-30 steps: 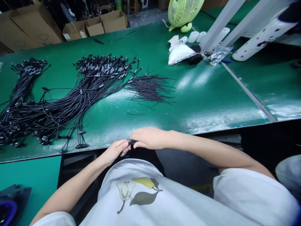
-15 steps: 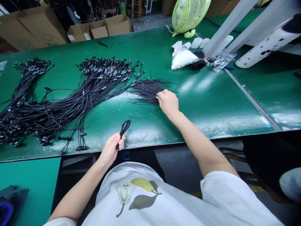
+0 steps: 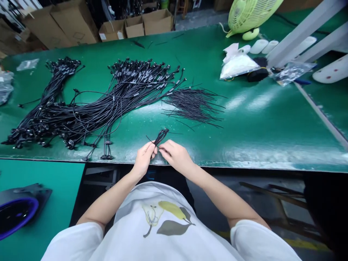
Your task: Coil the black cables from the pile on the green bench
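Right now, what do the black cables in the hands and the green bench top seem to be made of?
The black cables between the left hand and right hand look like matte plastic-sheathed wire, thin and flexible where they curve; any core is hidden. The bench top looks like smooth green rubber or vinyl matting, glossy with broad white glare, though the exact material is uncertain.

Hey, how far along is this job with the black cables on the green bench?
Looks done: the long black cables with small connectors, fanned out in bundles on the glossy green bench. In hand: a small bunch of thin black cord, held between the left hand and right hand. Left: apparently the loose heap of short thin black wires nearby.
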`<action>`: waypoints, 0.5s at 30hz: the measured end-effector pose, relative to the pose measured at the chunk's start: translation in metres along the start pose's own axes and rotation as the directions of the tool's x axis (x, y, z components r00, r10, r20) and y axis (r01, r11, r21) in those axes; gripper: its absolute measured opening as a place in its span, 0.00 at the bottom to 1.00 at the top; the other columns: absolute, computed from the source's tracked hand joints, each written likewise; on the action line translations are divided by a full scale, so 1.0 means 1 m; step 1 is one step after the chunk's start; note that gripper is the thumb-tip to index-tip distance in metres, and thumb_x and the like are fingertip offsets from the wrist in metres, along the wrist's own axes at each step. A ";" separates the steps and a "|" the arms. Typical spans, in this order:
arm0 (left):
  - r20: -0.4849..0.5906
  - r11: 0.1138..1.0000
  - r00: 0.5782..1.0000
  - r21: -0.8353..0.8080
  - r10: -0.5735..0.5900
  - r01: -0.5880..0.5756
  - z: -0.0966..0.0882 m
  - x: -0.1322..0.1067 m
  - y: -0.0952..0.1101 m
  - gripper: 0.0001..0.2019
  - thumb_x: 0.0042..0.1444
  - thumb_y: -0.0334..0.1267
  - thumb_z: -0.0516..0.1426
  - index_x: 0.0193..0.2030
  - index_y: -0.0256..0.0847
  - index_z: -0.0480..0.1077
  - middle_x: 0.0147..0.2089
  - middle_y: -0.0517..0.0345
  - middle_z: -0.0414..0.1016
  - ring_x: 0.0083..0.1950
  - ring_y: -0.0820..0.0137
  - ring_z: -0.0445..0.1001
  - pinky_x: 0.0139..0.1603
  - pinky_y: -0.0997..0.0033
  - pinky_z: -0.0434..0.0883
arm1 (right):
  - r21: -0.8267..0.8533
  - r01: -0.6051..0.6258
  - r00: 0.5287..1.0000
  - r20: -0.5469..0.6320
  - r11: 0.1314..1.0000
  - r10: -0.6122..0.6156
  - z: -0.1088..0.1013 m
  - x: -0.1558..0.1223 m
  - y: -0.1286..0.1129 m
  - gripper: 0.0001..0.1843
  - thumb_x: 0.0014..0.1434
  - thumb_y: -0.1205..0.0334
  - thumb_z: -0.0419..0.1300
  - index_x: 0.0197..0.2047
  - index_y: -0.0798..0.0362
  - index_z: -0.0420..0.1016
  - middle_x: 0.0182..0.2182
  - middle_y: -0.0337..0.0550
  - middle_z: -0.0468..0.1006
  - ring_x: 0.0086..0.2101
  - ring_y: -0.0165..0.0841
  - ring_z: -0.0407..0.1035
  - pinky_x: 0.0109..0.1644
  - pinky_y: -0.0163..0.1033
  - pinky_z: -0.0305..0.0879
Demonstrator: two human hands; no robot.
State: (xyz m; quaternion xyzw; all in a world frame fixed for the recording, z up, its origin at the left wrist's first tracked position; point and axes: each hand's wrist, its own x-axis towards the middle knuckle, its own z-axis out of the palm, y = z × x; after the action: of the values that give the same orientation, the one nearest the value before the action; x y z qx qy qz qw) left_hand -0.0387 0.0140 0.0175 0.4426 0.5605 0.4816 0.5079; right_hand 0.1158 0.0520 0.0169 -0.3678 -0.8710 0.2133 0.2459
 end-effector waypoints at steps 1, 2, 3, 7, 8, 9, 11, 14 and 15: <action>-0.009 0.990 0.999 0.136 0.047 -0.045 -0.003 -0.001 0.001 0.14 0.63 0.44 0.50 0.33 0.39 0.69 0.27 0.61 0.65 0.28 0.73 0.62 0.33 0.72 0.63 | -0.148 0.100 0.995 -0.010 0.984 -0.103 -0.002 0.000 0.000 0.13 0.66 0.67 0.48 0.40 0.56 0.74 0.33 0.46 0.74 0.34 0.31 0.67 0.39 0.35 0.60; 0.001 0.956 0.996 0.279 0.093 -0.090 -0.005 -0.002 0.003 0.13 0.63 0.42 0.49 0.35 0.39 0.71 0.29 0.58 0.68 0.31 0.71 0.66 0.37 0.71 0.64 | -0.279 0.216 0.974 0.002 0.935 -0.225 -0.005 0.002 -0.001 0.14 0.66 0.69 0.47 0.41 0.57 0.74 0.35 0.47 0.75 0.37 0.32 0.67 0.40 0.37 0.59; 0.028 0.903 0.992 0.411 0.125 -0.126 -0.008 -0.003 0.006 0.12 0.63 0.40 0.49 0.38 0.40 0.72 0.31 0.56 0.71 0.34 0.68 0.68 0.40 0.69 0.65 | -0.377 0.339 0.936 0.041 0.862 -0.350 -0.008 0.004 -0.001 0.15 0.66 0.71 0.45 0.42 0.57 0.74 0.38 0.49 0.76 0.39 0.34 0.67 0.42 0.39 0.59; 0.182 0.787 0.983 0.605 0.013 -0.122 -0.020 -0.006 0.012 0.11 0.60 0.36 0.50 0.34 0.39 0.72 0.31 0.56 0.73 0.35 0.66 0.70 0.41 0.68 0.64 | -0.456 0.667 0.730 0.243 0.589 -0.639 -0.023 0.016 -0.003 0.16 0.66 0.73 0.44 0.41 0.59 0.73 0.42 0.53 0.75 0.43 0.36 0.66 0.45 0.42 0.58; 0.220 0.824 0.974 0.560 -0.052 -0.082 -0.023 -0.007 0.012 0.12 0.60 0.36 0.50 0.30 0.39 0.72 0.28 0.58 0.71 0.33 0.68 0.68 0.38 0.70 0.64 | -0.450 0.698 0.703 0.283 0.557 -0.653 -0.026 0.018 -0.004 0.16 0.66 0.73 0.44 0.39 0.59 0.73 0.37 0.51 0.75 0.39 0.36 0.66 0.43 0.42 0.58; 0.256 0.876 0.959 0.483 -0.120 -0.020 -0.026 -0.008 0.012 0.12 0.59 0.37 0.50 0.27 0.38 0.70 0.25 0.60 0.68 0.30 0.71 0.66 0.35 0.71 0.62 | -0.443 0.724 0.678 0.317 0.528 -0.663 -0.029 0.020 -0.006 0.15 0.66 0.72 0.45 0.38 0.59 0.73 0.33 0.48 0.73 0.35 0.35 0.65 0.41 0.42 0.57; 0.314 0.944 0.919 0.299 -0.237 0.142 -0.030 -0.010 0.008 0.13 0.57 0.40 0.52 0.25 0.38 0.68 0.22 0.63 0.63 0.25 0.74 0.61 0.29 0.74 0.59 | -0.433 0.780 0.612 0.379 0.452 -0.693 -0.034 0.023 -0.010 0.13 0.66 0.71 0.46 0.41 0.59 0.73 0.29 0.46 0.71 0.31 0.34 0.63 0.39 0.42 0.56; 0.345 0.944 0.879 0.149 -0.329 0.295 -0.033 -0.012 0.002 0.14 0.53 0.46 0.55 0.25 0.37 0.68 0.20 0.65 0.61 0.22 0.77 0.58 0.25 0.75 0.55 | -0.426 0.831 0.539 0.455 0.358 -0.709 -0.039 0.024 -0.019 0.14 0.66 0.72 0.47 0.45 0.60 0.73 0.30 0.47 0.71 0.31 0.36 0.61 0.38 0.43 0.54; 0.353 0.942 0.874 0.142 -0.334 0.303 -0.033 -0.013 0.000 0.15 0.52 0.47 0.56 0.25 0.37 0.68 0.20 0.64 0.62 0.22 0.77 0.57 0.25 0.75 0.55 | -0.423 0.836 0.534 0.480 0.350 -0.696 -0.040 0.023 -0.022 0.14 0.65 0.72 0.47 0.43 0.59 0.74 0.30 0.47 0.71 0.31 0.36 0.60 0.38 0.43 0.54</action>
State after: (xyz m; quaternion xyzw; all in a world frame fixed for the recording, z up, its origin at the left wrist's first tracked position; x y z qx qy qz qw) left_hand -0.0700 -0.0018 0.0199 0.4479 0.5383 0.2751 0.6587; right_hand 0.1132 0.0624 0.0670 0.0540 -0.9777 -0.1829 0.0875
